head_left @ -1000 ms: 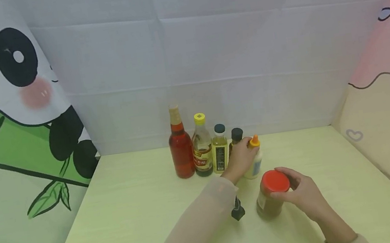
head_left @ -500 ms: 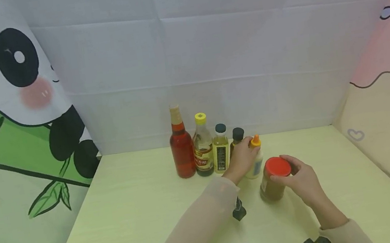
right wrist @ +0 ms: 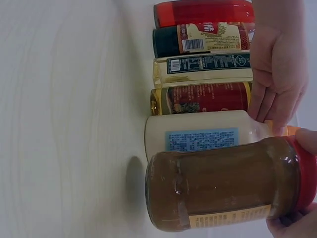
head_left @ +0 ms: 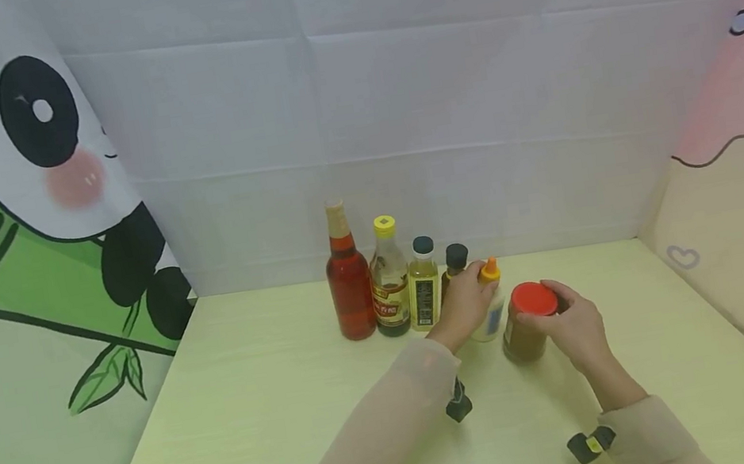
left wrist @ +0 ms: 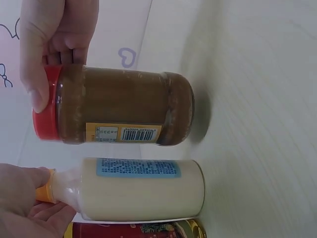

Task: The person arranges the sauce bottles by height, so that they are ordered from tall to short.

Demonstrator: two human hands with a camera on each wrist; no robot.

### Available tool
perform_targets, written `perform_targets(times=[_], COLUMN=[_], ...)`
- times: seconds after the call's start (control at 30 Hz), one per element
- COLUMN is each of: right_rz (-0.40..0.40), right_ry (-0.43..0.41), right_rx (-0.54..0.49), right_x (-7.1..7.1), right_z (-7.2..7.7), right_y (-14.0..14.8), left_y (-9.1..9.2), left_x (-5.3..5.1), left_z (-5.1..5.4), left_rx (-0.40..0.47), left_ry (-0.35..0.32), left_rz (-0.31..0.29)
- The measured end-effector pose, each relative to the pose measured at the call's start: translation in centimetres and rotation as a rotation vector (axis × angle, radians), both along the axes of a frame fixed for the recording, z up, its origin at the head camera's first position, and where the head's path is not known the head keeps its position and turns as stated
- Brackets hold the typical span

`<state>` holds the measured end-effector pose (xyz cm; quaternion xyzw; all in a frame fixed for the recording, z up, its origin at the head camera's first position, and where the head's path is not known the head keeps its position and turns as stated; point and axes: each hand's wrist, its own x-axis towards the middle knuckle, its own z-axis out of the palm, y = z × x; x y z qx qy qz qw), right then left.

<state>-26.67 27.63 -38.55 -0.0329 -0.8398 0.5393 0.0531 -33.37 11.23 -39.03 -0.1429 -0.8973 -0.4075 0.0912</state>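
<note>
My right hand (head_left: 577, 329) grips a brown-filled jar (head_left: 525, 339) by its red lid, thumb and fingers on either side. The jar is upright, just right of a cream-coloured squeeze bottle (head_left: 492, 322) with an orange nozzle cap. My left hand (head_left: 465, 304) pinches that bottle near its cap. In the left wrist view a narrow gap parts the jar (left wrist: 124, 101) from the squeeze bottle (left wrist: 138, 193). Whether the jar's base touches the table I cannot tell. The left hand partly hides a black-capped bottle (head_left: 456, 256) behind it.
Left of the hands stand a tall red bottle (head_left: 352, 295), a yellow-capped bottle of dark liquid (head_left: 392, 305) and a yellow oil bottle (head_left: 424, 296), in a row. A white cloth wall (head_left: 446, 197) rises behind the table (head_left: 261, 409).
My right hand has carried the jar away from me and slightly right, bringing it beside the squeeze bottle. The left hand has stayed at the squeeze bottle.
</note>
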Motion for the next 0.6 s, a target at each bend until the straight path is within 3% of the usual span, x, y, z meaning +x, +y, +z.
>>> perform_targets(times=[0.6], right_rz=[-0.078], right_ry=[0.0], right_rx=[0.033], right_x=[-2.4], right_z=[-1.7], right_y=[0.3], left_y=[-0.1], left_x=[-0.1], left_z=[-0.3], left_rx=[-0.021], left_ry=[0.018], left_rz=[-0.01])
